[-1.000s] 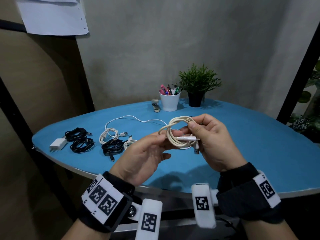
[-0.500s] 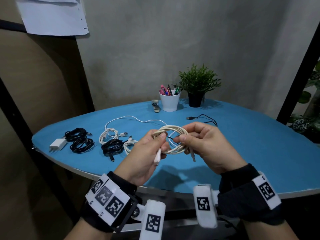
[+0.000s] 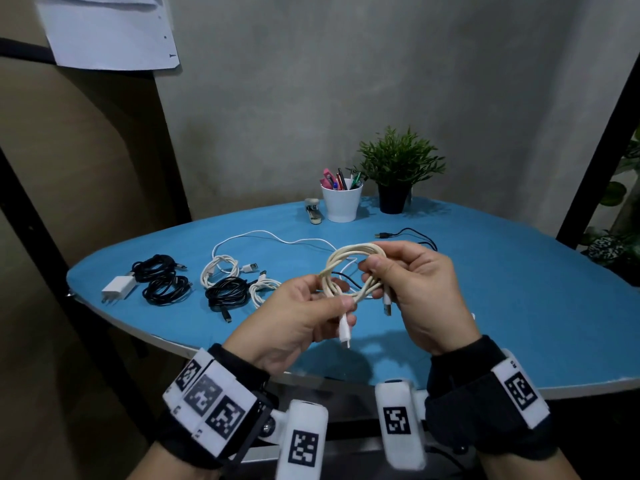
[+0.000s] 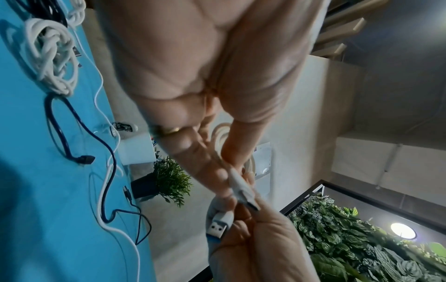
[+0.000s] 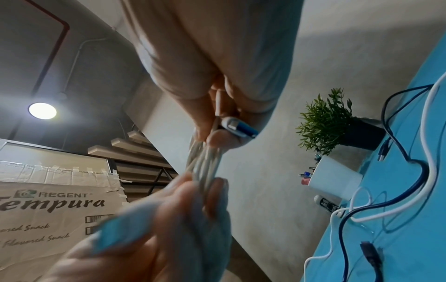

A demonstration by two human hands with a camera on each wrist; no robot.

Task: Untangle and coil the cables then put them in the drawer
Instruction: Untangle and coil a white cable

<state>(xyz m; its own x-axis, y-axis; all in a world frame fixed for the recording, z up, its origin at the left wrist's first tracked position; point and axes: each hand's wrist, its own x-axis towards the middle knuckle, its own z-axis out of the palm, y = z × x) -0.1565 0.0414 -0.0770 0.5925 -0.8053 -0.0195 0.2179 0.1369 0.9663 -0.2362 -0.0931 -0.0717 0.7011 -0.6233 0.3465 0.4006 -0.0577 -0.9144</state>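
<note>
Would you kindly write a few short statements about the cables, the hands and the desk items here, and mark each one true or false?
1. Both hands hold the cream cable coil. True: the left hand pinches its lower part, the right hand its right side.
2. The white charger plug sits at the table's right end. False: it is at the left end, beside the black cable bundles.
3. The white pen cup stands left of the potted plant. True.
4. The held coil rests on the blue table. False: it is held above the table.
5. All cables on the table are coiled. False: a long white cable lies loose.
</note>
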